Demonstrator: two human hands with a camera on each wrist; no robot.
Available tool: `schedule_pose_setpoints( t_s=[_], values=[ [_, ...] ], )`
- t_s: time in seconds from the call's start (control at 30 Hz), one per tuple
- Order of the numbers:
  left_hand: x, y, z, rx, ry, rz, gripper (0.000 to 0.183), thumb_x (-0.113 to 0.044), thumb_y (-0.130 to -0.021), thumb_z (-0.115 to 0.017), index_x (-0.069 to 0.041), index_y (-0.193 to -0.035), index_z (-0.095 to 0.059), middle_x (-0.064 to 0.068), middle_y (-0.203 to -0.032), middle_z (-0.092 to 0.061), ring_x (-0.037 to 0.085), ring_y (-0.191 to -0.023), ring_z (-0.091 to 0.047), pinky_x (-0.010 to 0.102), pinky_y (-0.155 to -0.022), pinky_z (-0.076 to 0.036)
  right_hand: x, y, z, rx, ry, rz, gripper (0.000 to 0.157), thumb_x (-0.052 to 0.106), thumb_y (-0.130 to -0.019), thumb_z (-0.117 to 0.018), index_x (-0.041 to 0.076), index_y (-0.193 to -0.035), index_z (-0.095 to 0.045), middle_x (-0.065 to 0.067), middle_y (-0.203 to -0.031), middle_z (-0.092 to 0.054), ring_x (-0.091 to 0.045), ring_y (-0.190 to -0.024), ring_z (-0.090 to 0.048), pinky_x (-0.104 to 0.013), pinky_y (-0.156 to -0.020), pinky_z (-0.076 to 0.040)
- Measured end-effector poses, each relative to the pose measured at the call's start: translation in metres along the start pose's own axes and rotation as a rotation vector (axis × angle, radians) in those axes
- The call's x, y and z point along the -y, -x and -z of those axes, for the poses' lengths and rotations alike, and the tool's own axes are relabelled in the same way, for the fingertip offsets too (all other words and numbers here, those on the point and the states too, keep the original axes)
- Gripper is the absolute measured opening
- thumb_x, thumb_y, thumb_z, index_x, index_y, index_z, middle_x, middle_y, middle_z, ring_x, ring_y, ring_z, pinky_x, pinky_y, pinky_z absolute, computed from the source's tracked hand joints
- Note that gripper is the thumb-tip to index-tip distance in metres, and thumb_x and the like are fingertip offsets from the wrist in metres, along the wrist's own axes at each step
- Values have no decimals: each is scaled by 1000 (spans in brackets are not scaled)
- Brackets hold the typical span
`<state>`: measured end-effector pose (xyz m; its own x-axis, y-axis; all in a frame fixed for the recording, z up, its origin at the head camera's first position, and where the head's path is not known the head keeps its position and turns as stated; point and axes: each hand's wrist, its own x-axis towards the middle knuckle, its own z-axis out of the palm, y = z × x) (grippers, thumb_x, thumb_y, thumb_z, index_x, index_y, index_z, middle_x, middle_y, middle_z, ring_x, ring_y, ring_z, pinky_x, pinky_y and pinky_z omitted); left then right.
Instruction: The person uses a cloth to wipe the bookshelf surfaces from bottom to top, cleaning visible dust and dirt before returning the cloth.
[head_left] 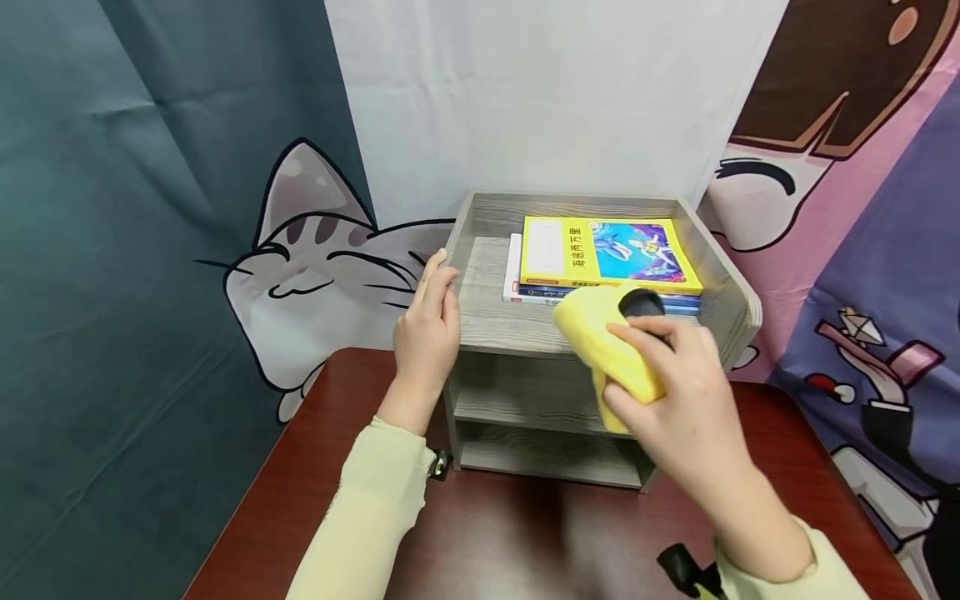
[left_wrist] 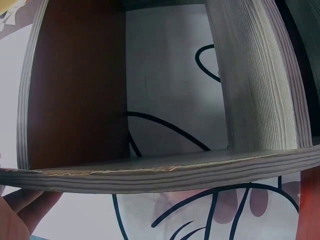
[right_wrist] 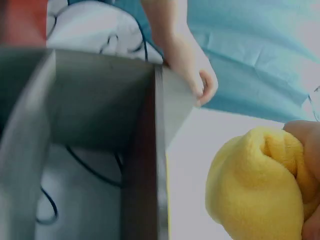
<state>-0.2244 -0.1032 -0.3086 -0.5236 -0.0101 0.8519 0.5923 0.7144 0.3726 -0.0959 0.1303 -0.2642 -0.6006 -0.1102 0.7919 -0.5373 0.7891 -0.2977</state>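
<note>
My right hand (head_left: 693, 392) holds a bunched yellow cloth (head_left: 611, 342) between thumb and fingers, raised in front of the shelf's top tray. A dark rounded patch shows at the cloth's upper edge, by the fingers. The same cloth (right_wrist: 255, 185) looks plush and folded in the right wrist view. Against the left side of the small grey wood-grain shelf (head_left: 480, 333) rests my left hand (head_left: 429, 333), its fingers extended up along the side panel. In the left wrist view, only part of the left hand (left_wrist: 20, 215) shows, beside the shelf's edge.
A stack of books, topped by a yellow one (head_left: 558, 250) with a blue picture, lies in the shelf's top tray. Below it are open compartments (head_left: 540, 400). The shelf stands on a reddish-brown table (head_left: 480, 542), with printed curtains (head_left: 150, 250) behind and at the sides.
</note>
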Motion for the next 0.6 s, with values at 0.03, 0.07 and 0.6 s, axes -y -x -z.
schedule_pose_setpoints(
  t_s=[0.03, 0.07, 0.6],
  values=[
    [0, 0, 0, 1, 0, 0, 21, -18, -99, -39, -11, -109, -56, 0, -135, -50, 28, -50, -52, 37, -41, -37, -4, -4, 3, 8, 31, -7, 41, 10, -63, -67, 5, -104, -69, -13, -104, -57, -32, -87, -45, -37, -67, -30],
    [0, 1, 0, 1, -1, 0, 21, -18, -99, -39, -10, -109, -56, 0, -135, -50, 28, -49, -52, 37, -41, -37, -7, -7, 6, 18, 61, -17, 41, 10, -64, -67, 5, -104, -69, -13, -104, -57, -32, -87, -44, -37, -65, -29],
    [0, 1, 1, 12, -9, 6, 23, -20, -100, -38, -11, -110, -56, -1, -136, -49, 24, -43, -45, 34, -39, -34, -37, -31, 25, 64, 446, -132, 43, 12, -68, -74, 2, -109, -65, -23, -110, -51, -44, -89, -40, -53, -64, -35]
  ],
)
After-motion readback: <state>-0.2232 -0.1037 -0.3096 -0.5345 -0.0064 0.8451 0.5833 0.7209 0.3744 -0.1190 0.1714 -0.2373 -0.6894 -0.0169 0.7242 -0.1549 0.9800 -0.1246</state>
